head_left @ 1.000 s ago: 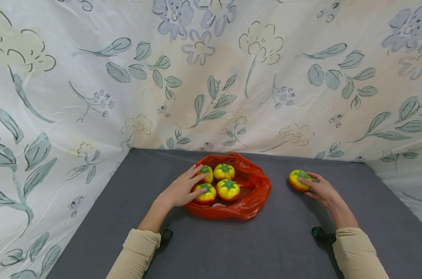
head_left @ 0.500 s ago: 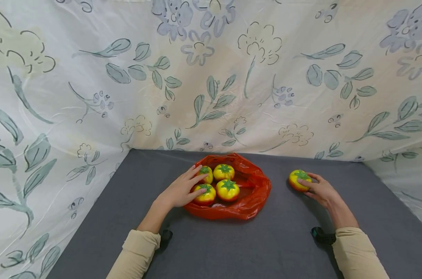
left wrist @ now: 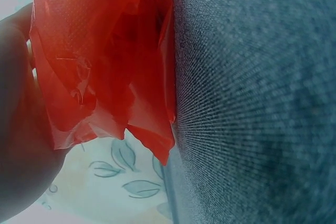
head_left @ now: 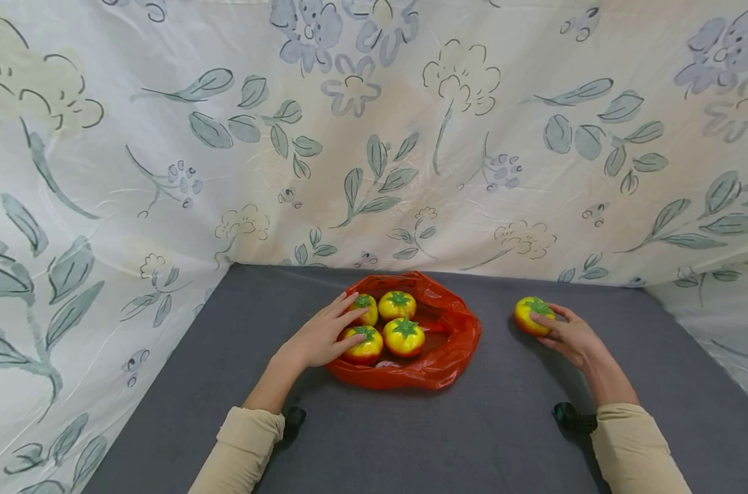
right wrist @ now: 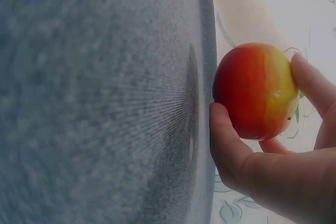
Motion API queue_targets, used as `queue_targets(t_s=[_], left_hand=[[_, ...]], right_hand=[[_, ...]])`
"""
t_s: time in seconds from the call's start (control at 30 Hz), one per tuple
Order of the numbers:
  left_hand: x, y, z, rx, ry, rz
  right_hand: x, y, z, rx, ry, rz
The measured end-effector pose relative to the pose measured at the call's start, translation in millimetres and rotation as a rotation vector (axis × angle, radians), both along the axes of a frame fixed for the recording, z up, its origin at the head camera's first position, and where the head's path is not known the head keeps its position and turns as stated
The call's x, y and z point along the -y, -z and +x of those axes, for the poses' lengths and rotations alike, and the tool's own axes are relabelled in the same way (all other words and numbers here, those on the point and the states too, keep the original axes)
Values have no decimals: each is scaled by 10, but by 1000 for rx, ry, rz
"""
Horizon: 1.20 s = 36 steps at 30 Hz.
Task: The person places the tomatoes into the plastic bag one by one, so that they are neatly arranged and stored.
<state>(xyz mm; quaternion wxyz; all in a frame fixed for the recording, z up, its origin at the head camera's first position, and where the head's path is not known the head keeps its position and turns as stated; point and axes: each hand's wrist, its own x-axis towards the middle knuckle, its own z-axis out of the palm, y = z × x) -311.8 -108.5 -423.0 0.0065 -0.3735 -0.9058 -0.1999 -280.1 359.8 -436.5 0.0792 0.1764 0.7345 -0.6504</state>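
Observation:
A yellow-and-red toy tomato with a green star-shaped top is held between the thumb and fingers of my right hand. In the right wrist view, the tomato has a fingertip at its table side and the thumb at its top. Left of it, an open red plastic bag holds several similar tomatoes. My left hand lies over the bag's left rim with fingers spread, reaching across two tomatoes. In the left wrist view, the bag's side hides most of that hand.
A dark grey cloth covers the table. Behind it and at both sides hangs a pale floral curtain. Rolled beige sleeves and dark wrist devices are on both arms.
My right hand has lifted slightly with the tomato, which now sits a little higher and farther right in the head view. The left hand and bag stay in place.

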Motion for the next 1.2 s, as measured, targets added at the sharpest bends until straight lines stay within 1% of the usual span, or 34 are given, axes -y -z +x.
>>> queue_targets(t_s=[0.17, 0.4, 0.73, 1.03, 1.2], left_hand=[[-1, -1, 0, 5, -3, -3], [1, -3, 1, 3, -8, -2], [3, 5, -3, 5, -7, -1], [4, 5, -7, -1, -5, 7], [7, 3, -10, 0, -3, 8]], right_hand=[[41, -36, -3, -18, 4, -30], [94, -76, -23, -42, 14, -101], [153, -114, -11, -72, -9, -111], [301, -250, 33, -128, -51, -153], [347, -306, 51, -132, -51, -186]])
